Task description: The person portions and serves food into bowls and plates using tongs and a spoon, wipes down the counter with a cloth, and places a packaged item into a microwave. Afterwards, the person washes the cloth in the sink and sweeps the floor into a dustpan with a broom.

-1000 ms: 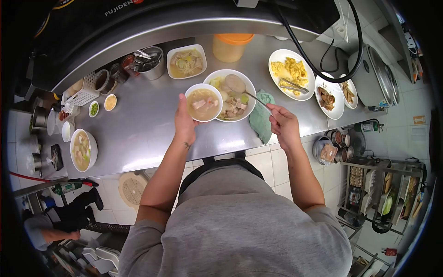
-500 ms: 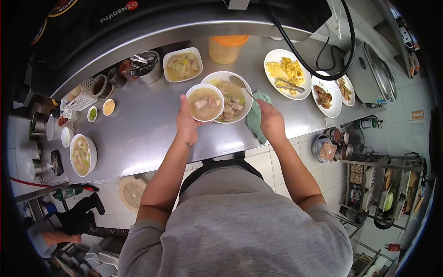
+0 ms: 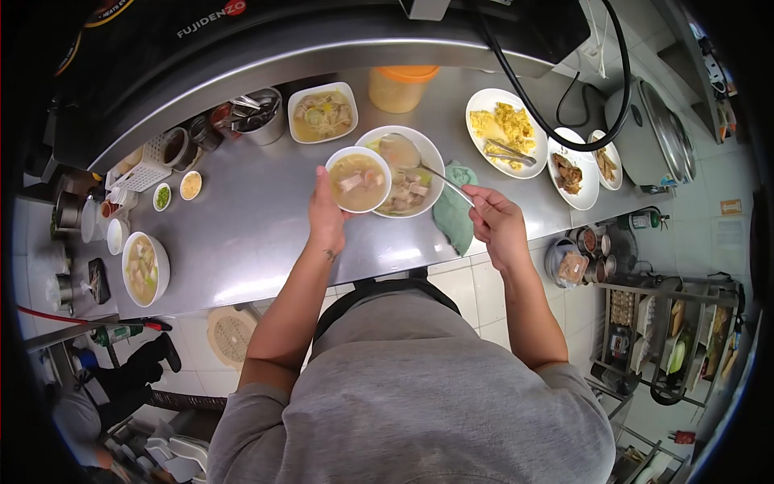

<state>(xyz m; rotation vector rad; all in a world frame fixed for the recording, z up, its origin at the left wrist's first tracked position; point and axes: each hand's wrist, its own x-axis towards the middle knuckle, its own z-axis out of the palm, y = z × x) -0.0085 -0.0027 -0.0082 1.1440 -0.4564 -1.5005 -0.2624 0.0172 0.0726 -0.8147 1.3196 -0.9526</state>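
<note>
Your left hand cradled a small soup bowl over the rim of a larger bowl midway along the steel counter, while your right hand pinched the handle of a ladle dipped into the larger one. A green cloth lay alongside, near the counter's front edge, and another bowl stood near its front left corner.
</note>
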